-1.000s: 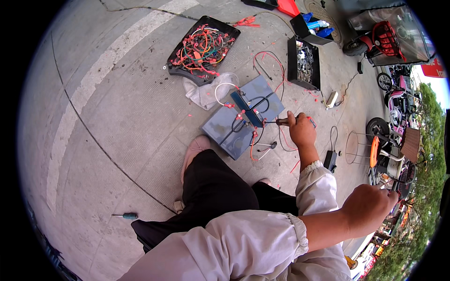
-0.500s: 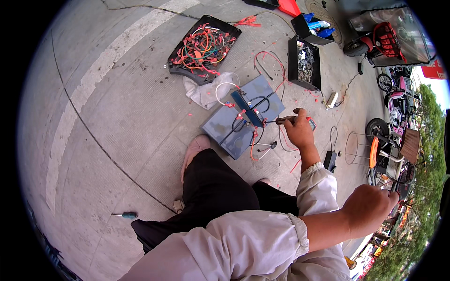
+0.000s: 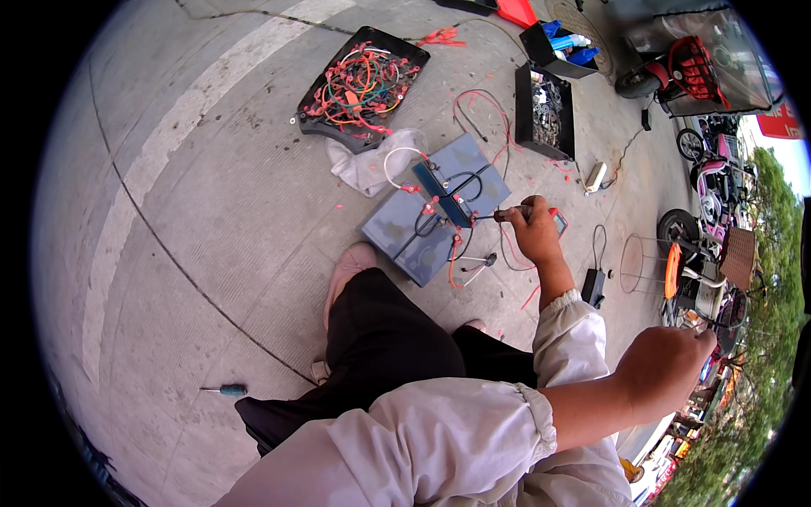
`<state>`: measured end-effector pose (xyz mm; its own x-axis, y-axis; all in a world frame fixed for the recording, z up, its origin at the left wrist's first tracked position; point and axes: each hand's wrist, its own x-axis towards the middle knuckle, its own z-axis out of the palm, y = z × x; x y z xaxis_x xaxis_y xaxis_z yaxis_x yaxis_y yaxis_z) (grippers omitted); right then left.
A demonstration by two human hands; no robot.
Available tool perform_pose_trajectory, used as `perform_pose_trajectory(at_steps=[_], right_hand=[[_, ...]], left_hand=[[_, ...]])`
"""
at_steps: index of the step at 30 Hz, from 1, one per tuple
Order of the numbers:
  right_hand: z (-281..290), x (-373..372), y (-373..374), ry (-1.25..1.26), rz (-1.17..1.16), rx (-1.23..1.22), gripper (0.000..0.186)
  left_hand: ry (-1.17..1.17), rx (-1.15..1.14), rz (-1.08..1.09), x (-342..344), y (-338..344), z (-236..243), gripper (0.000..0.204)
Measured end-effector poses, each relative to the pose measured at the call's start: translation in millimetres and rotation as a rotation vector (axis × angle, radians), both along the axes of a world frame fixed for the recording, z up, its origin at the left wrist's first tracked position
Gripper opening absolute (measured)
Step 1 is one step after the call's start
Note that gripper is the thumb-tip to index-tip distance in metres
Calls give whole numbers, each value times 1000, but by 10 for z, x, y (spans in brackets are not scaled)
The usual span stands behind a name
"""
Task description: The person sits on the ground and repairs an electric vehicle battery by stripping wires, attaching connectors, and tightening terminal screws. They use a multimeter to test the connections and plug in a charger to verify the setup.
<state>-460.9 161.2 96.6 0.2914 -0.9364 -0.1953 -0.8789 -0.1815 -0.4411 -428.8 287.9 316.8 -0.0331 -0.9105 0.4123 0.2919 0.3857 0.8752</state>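
My right hand (image 3: 536, 232) is closed round the dark handle of a screwdriver (image 3: 505, 215). The tool's thin shaft points left to the corner of a narrow dark-blue battery (image 3: 441, 193), at a red-capped terminal. That battery lies across two larger grey batteries (image 3: 463, 162) (image 3: 404, 239), joined by black, white and red leads with ring ends. Farther right and nearer to me is my left hand (image 3: 663, 367), bent into a fist with its back uppermost. Its fingertips are mostly hidden, so what they hold cannot be made out. Beside my right hand lies a red meter (image 3: 557, 221).
A black tray (image 3: 410, 55) full of tangled leads stands beyond a pale cloth (image 3: 372, 165). Black boxes of small parts (image 3: 519, 118) and bottles (image 3: 541, 51) are at far right. A teal-handled screwdriver (image 3: 232, 389) lies at left. Parked bikes (image 3: 714, 203) line the right.
My left hand has turned slightly, and its fingers show less. My right hand keeps the screwdriver at the same terminal. The whole scene has shifted a little to the left.
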Motion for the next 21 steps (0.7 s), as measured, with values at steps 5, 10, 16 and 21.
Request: perform_pose_trajectory(at_steps=[5, 10, 16, 21], right_hand=[[-44, -82, -88, 11, 38, 26, 36], [-37, -459, -256, 13, 23, 157, 42], [92, -134, -89, 96, 77, 113, 44], [135, -207, -114, 116, 89, 84, 40]], left_hand=[[366, 498, 481, -74, -504, -370, 14], [101, 1000, 781, -178, -698, -1839, 28], [-109, 1117, 589, -591, -296, -3448, 48], [-117, 1064, 573, -535, -510, -3811, 60]])
